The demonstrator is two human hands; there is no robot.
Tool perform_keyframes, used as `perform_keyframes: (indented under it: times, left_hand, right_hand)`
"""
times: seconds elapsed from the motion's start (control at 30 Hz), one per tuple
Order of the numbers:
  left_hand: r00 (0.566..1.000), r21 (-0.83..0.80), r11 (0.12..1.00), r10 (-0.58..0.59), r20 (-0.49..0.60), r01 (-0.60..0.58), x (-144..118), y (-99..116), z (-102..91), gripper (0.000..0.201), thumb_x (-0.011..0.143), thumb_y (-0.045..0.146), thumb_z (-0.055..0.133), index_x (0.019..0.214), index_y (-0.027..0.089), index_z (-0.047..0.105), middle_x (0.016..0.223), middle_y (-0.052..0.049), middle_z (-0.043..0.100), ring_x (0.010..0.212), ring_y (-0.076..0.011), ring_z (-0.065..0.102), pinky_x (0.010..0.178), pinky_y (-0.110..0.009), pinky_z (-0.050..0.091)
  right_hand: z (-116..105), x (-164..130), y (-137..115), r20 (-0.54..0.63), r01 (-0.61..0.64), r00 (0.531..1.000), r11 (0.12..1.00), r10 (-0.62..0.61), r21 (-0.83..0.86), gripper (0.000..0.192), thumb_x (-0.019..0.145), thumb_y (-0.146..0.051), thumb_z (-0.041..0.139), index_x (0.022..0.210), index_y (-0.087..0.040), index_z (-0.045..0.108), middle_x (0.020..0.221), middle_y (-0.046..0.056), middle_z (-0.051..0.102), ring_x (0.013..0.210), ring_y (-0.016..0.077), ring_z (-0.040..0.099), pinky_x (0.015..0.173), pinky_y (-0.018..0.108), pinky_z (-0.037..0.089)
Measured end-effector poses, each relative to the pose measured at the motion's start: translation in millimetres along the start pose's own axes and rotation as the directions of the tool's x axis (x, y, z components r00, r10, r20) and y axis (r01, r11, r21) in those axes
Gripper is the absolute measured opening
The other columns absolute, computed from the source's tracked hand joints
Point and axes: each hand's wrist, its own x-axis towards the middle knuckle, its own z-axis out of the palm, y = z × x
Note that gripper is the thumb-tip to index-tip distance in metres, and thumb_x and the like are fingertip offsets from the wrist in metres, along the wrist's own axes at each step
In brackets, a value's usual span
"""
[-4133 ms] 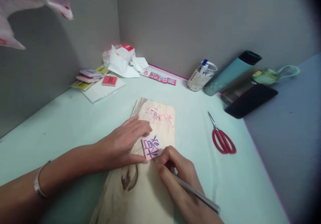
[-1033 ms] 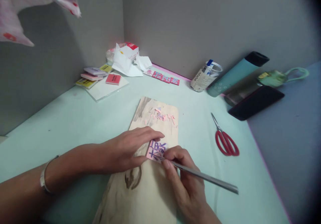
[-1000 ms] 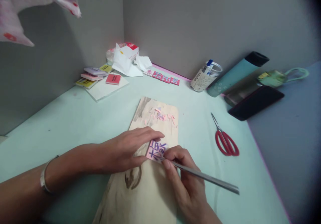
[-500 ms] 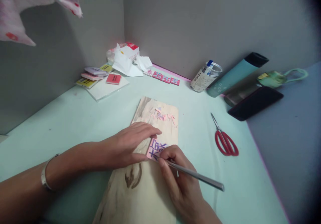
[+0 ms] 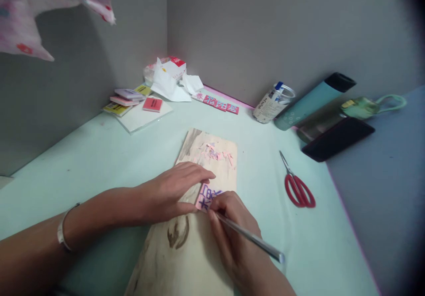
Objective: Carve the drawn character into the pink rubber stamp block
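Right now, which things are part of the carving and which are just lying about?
In use: left hand, right hand, pink block, knife, board, shavings.
Idle: scissors, jar, flask, phone, tissues.

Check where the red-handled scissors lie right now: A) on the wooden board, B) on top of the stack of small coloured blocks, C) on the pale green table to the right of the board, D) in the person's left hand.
C: the red-handled scissors lie flat on the pale green table, right of the wooden board, untouched by either hand.
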Motion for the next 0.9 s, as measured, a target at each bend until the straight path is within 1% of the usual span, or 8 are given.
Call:
perform_keyframes:
  times: [0.13, 0.23, 0.4, 0.63, 0.73, 0.9]
  left_hand:
    - [1.000, -0.002, 1.000, 0.015, -0.004, -0.015, 0.1, 0.7, -0.3, 0.057, 0.091, 0.020, 0.072, 0.142, 0.022, 0.044, 0.137, -0.014, 0.060, 0.131, -0.0292, 0.054, 0.114, -0.048, 0.041]
    - [1.000, -0.001, 1.000, 0.007, -0.005, -0.007, 0.2, 0.9, -0.1, 0.058, 0.090, 0.019, 0.073, 0.140, 0.022, 0.045, 0.135, -0.013, 0.060, 0.130, -0.0287, 0.054, 0.115, -0.047, 0.041]
    - [1.000, -0.005, 1.000, 0.010, 0.001, -0.010, 0.4, 0.9, -0.5, 0.055, 0.090, 0.018, 0.073, 0.138, 0.019, 0.045, 0.131, -0.014, 0.061, 0.127, -0.0281, 0.054, 0.114, -0.047, 0.041]
    - [1.000, -0.006, 1.000, 0.021, 0.003, -0.021, -0.1, -0.2, -0.2, 0.055, 0.091, 0.019, 0.073, 0.138, 0.019, 0.045, 0.130, -0.013, 0.060, 0.126, -0.0276, 0.053, 0.115, -0.047, 0.040]
    - [1.000, -0.015, 1.000, 0.021, 0.014, -0.021, -0.8, -2.1, 0.1, 0.055, 0.092, 0.021, 0.072, 0.139, 0.020, 0.043, 0.131, -0.013, 0.059, 0.126, -0.0277, 0.053, 0.114, -0.046, 0.039]
    - [0.999, -0.011, 1.000, -0.025, 0.034, 0.025, -1.1, -4.9, -0.1, 0.058, 0.090, 0.024, 0.077, 0.138, 0.020, 0.043, 0.129, -0.011, 0.059, 0.123, -0.0265, 0.052, 0.111, -0.042, 0.040]
  right_hand:
    - [-2.8, -0.3, -6.1, 0.082, -0.008, 0.997, 0.997, 0.013, -0.072, 0.016, 0.100, -0.009, 0.045, 0.097, -0.024, 0.045, 0.091, 0.003, 0.055, 0.080, 0.0189, 0.053, 0.068, 0.031, 0.044]
    - [-4.5, 1.7, -10.9, 0.109, 0.000, 0.994, 0.995, 0.012, -0.104, 0.018, 0.099, -0.008, 0.046, 0.096, -0.025, 0.043, 0.091, 0.002, 0.054, 0.081, 0.0189, 0.052, 0.068, 0.030, 0.043]
    - [-0.4, 1.0, -9.2, 0.061, 0.000, 0.998, 0.994, 0.007, -0.109, 0.016, 0.101, -0.010, 0.043, 0.095, -0.025, 0.043, 0.088, 0.001, 0.053, 0.077, 0.0181, 0.050, 0.066, 0.030, 0.041]
    - [3.9, -1.2, -5.0, 0.010, -0.056, 0.998, 0.991, 0.058, -0.118, 0.013, 0.104, -0.017, 0.042, 0.093, -0.024, 0.044, 0.086, 0.001, 0.052, 0.074, 0.0168, 0.051, 0.064, 0.029, 0.041]
    - [2.7, 0.2, -4.3, -0.002, -0.034, 0.999, 0.995, 0.034, -0.092, 0.014, 0.103, -0.015, 0.042, 0.093, -0.023, 0.046, 0.084, 0.000, 0.053, 0.070, 0.0153, 0.052, 0.061, 0.027, 0.041]
    - [-0.3, 1.0, -3.0, -0.042, -0.016, 0.999, 0.998, 0.014, -0.057, 0.016, 0.100, -0.012, 0.045, 0.089, -0.023, 0.047, 0.077, -0.001, 0.052, 0.063, 0.0128, 0.050, 0.058, 0.024, 0.041]
